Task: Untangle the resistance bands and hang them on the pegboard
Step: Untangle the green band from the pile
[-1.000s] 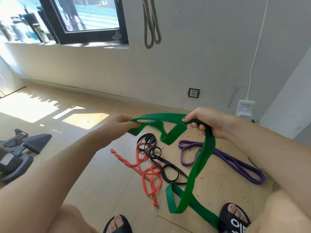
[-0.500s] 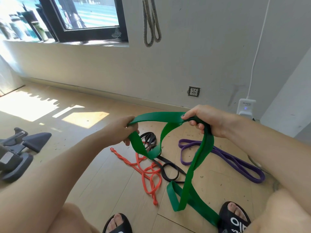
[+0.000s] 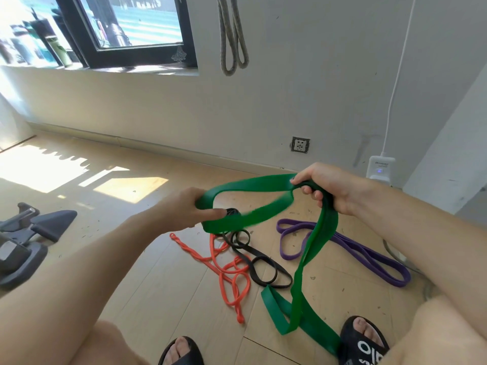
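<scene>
— Green band (image 3: pixel 320 234), where is it?
— Its low end trails on the floor (image 3: pixel 163 272) at lower right; higher, the right hand (image 3: pixel 325 189) curls its fingers round it, and the left hand (image 3: pixel 184 209) pinches its loop at centre frame.
— Beyond that?
— Orange band (image 3: pixel 226 270), black band (image 3: pixel 259 264) and purple band (image 3: pixel 369 255) lie on the floor; a grey rope (image 3: pixel 233 40) hangs on the wall, top centre.

A home workout room: wood floor (image 3: pixel 158 272), window (image 3: pixel 126 30), wall socket (image 3: pixel 300 145), exercise machine (image 3: pixel 23 243) (partly seen), bands (image 3: pixel 342 248) strewn about.
</scene>
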